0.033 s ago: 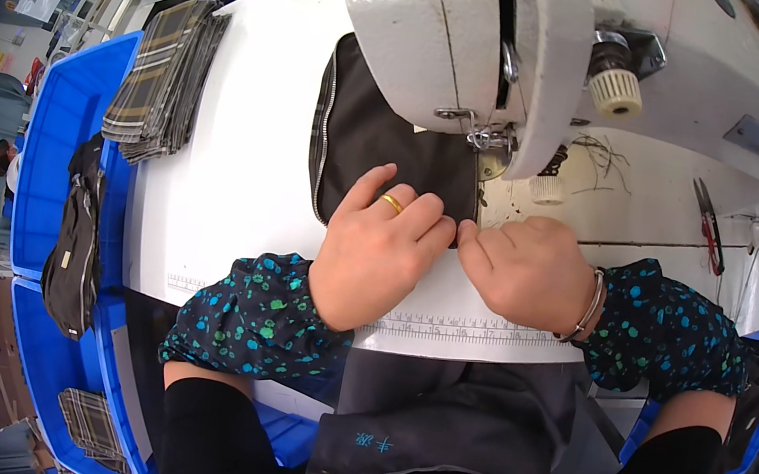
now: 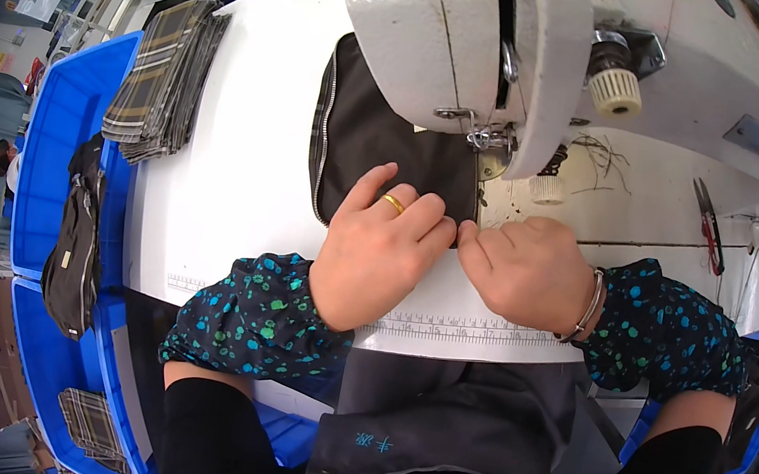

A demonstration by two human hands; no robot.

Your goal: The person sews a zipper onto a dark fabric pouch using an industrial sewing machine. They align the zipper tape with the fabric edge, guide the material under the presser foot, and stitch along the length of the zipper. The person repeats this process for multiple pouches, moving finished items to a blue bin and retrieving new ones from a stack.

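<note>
A dark brown fabric piece point(image 2: 379, 125), edged with a metal zipper point(image 2: 324, 116) on its left side, lies flat on the white sewing table point(image 2: 247, 122). Its right edge runs under the needle area of a white sewing machine point(image 2: 436, 34). My left hand point(image 2: 383, 248) rests over the near right corner, index finger lifted and the other fingers curled onto the fabric. Thumb to thumb with it, my right hand point(image 2: 521, 267) is closed in a pinch at that same corner. The fingertips hide the exact bit of cloth between them.
A stack of plaid cloth pieces point(image 2: 164, 77) sits at the left, beside blue bins point(image 2: 71, 142). A dark zippered piece point(image 2: 78, 245) hangs over a bin edge. Thread snippers point(image 2: 709, 229) and loose threads point(image 2: 600, 164) lie at right. A ruler strip point(image 2: 444, 330) follows the table's front edge.
</note>
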